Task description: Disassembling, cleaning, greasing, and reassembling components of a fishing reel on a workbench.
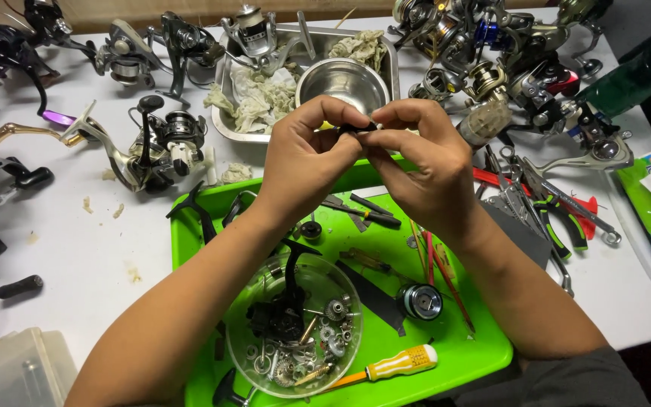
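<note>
A small black part (359,127) sits pinched between both hands, up above the far edge of the green tray (476,343), just in front of the steel bowl (343,81). It is too small and too covered by fingertips to tell its shape. The left hand (307,154) comes in from the lower left, forearm stretched across the tray, wrist bent, thumb and forefinger closed on the left end of the part. The right hand (423,162) mirrors it from the lower right, fingers curled over, thumb and forefinger nipping the right end. The two sets of fingertips touch around the part, so both hands are grasping it together.

Under the forearms, on the tray, a clear round dish (254,354) holds gears, washers, screws and a dark reel body. Just beside it to the right lies a round metal spool (420,301), and near the tray's front edge a yellow-handled screwdriver (397,364). Behind the hands, the bowl rests in a steel pan (224,124) along with crumpled rags (261,96). Spinning reels (161,143) crowd the white table (77,264) to the left and far right. Pliers with green grips (563,222) lie right of the tray, well apart from the hands.
</note>
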